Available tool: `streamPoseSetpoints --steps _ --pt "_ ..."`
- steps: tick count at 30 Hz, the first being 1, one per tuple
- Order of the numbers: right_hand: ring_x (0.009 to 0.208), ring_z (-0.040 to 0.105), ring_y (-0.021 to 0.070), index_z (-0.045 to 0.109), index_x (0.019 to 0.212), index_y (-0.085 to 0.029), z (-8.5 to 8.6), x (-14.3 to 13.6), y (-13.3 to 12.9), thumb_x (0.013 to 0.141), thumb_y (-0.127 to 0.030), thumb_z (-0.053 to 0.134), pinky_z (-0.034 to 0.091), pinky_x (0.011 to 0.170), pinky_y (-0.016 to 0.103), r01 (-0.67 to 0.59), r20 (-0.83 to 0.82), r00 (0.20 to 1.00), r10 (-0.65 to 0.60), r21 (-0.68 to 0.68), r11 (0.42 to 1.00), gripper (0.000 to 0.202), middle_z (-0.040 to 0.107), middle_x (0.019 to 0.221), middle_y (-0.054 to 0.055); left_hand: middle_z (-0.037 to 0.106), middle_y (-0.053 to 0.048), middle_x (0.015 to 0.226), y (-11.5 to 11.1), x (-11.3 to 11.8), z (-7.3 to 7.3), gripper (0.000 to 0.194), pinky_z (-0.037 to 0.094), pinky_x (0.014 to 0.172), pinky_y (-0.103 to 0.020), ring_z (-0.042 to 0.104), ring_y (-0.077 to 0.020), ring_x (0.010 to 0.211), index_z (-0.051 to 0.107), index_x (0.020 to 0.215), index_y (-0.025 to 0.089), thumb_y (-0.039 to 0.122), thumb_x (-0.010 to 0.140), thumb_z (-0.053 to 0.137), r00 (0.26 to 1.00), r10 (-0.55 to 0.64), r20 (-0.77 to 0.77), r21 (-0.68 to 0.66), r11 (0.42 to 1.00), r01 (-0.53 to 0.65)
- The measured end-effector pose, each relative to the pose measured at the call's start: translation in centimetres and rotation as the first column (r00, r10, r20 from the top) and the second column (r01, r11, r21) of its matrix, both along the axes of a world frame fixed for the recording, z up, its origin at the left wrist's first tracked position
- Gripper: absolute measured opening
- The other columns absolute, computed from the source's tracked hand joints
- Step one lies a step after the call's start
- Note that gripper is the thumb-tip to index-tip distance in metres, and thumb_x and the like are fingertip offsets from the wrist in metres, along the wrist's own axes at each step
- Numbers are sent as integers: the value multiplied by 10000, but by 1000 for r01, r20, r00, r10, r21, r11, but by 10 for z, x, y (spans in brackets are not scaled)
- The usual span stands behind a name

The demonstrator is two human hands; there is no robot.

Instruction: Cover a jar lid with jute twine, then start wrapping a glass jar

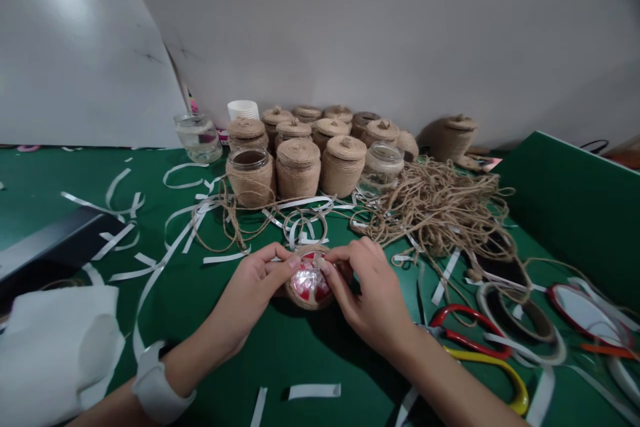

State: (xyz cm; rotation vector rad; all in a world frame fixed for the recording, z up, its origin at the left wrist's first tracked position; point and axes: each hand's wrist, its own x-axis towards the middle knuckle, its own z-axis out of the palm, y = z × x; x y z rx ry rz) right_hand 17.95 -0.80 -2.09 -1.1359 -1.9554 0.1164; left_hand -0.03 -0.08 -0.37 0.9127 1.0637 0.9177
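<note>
A round jar lid [310,288] lies tilted in front of me, its rim wrapped in twine and its red inner face covered by something clear and shiny. My left hand [257,290] grips the lid's left edge between thumb and fingers. At the upper right edge, my right hand [367,283] pinches the lid, its thumb on the face. A small pale or clear bit shows by the right thumb tip; I cannot tell what it is. Just behind the hands lie rings of twine and white strips [305,223].
Several twine-wrapped jars [299,170] stand at the back, with bare glass jars [199,137] and stacked white cups [243,109]. Right: a heap of twine [440,203], a phone [500,260], tape rolls [523,323], red-handled scissors [470,330] and yellow-handled scissors [500,373]. White paper [55,347] lies left.
</note>
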Motion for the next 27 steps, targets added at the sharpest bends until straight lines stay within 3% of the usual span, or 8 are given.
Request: streamPoseSetpoints --steps 5,10,15,27 --pt "724 532 164 566 858 -209 -2 -3 0 942 -233 516 371 672 299 53 -3 999 -53 10 999 100 593 698 3 734 -28 786 -2 0 2 298 525 709 -279 660 -144 672 589 873 173 391 756 755 997 -64 53 -1 998 64" --pt "715 540 162 576 852 -213 -3 -5 0 949 -254 516 382 671 300 61 -18 998 -61 7 998 121 613 703 6 739 -40 761 -2 0 2 378 503 687 -253 660 -154 687 624 994 167 383 727 782 994 -96 45 -4 995 96" --pt "729 534 164 580 852 -212 -4 -5 -1 948 -248 519 378 684 308 47 -2 999 -47 2 999 119 636 734 11 720 -36 752 -1 1 0 305 491 667 -233 631 -135 676 679 849 147 396 712 789 994 -110 20 -3 994 110" --pt "727 506 164 574 854 -201 -2 -4 -1 934 -223 545 348 685 312 14 13 1000 -14 7 1000 88 630 737 4 721 -28 755 0 0 1 263 471 652 -222 608 -128 681 730 837 151 389 734 771 993 -113 -21 2 994 113"
